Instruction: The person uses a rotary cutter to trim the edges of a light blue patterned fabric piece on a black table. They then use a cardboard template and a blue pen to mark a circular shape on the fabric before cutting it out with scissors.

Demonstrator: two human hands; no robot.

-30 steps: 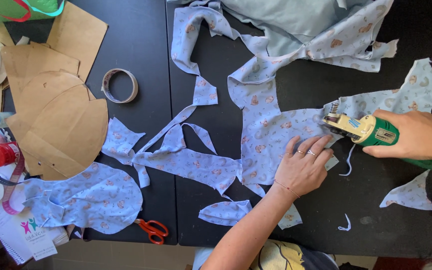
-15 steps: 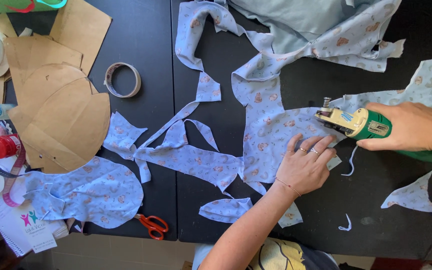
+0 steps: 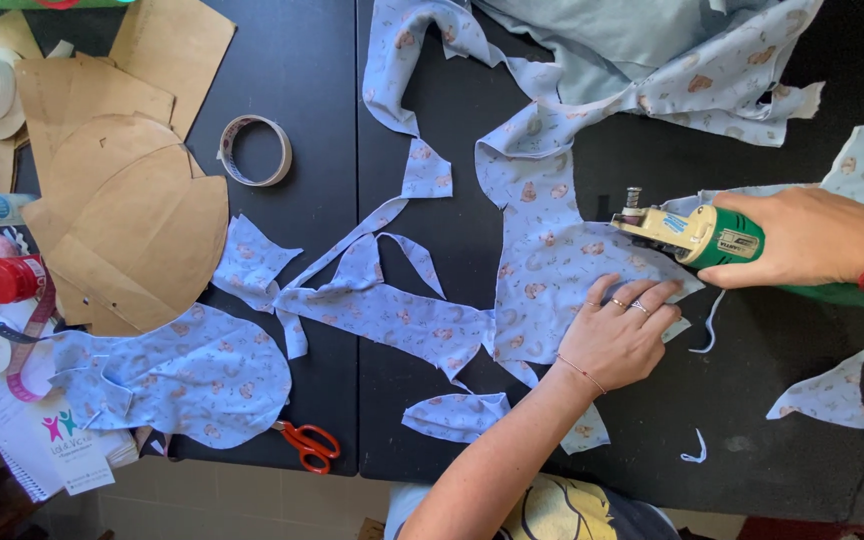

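Cutter's crept a bit further left across the cloth since half a second back. Left hand (image 3: 620,335) lies flat, fingers spread, pressing the blue printed fabric (image 3: 552,262) onto the black table (image 3: 752,440). Just beyond its fingertips, the right hand (image 3: 812,238) is wrapped around the green electric fabric cutter (image 3: 697,235), whose blade end sits on the fabric's edge.
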